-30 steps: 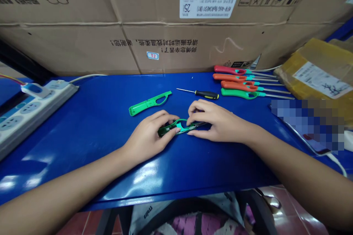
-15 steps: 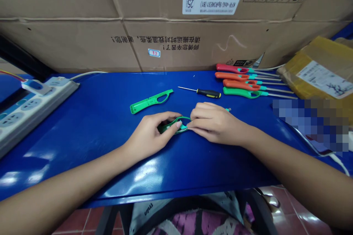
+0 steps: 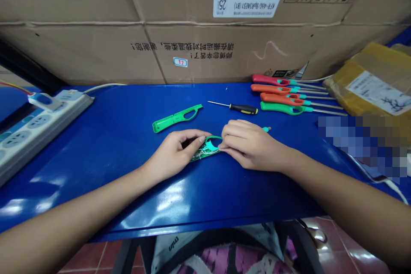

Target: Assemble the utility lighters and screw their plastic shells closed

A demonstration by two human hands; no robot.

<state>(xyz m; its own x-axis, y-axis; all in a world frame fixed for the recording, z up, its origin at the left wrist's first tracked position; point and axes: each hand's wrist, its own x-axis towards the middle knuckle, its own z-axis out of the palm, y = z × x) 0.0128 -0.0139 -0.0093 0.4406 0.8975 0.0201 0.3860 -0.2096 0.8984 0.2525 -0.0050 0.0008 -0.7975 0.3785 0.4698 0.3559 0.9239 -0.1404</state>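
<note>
An opened green lighter (image 3: pixel 205 150) lies between my hands, its teal trigger, wires and inner parts exposed. My left hand (image 3: pixel 178 150) is closed around its handle end, the thumb lying over the inner parts. With fingertips pinched, my right hand (image 3: pixel 248 143) grips the lighter near the trigger loop; the fingers hide the part there. A teal tip (image 3: pixel 267 129) shows beyond my right knuckles. Behind my left hand rests the loose green half shell (image 3: pixel 175 119), hollow side up. A black and yellow screwdriver (image 3: pixel 243 108) lies behind my right hand.
Several long-necked lighters (image 3: pixel 282 98), red, orange and green, lie in a row at the back right. Beside them are a taped parcel (image 3: pixel 374 81) and a pixelated object (image 3: pixel 361 145). A power strip (image 3: pixel 41 122) runs along the left. A cardboard box (image 3: pixel 199 34) walls the back.
My left thumb has drawn back from the trigger toward the handle, uncovering wires and inner parts. My right hand has barely moved, and a little more of the teal tip shows.
</note>
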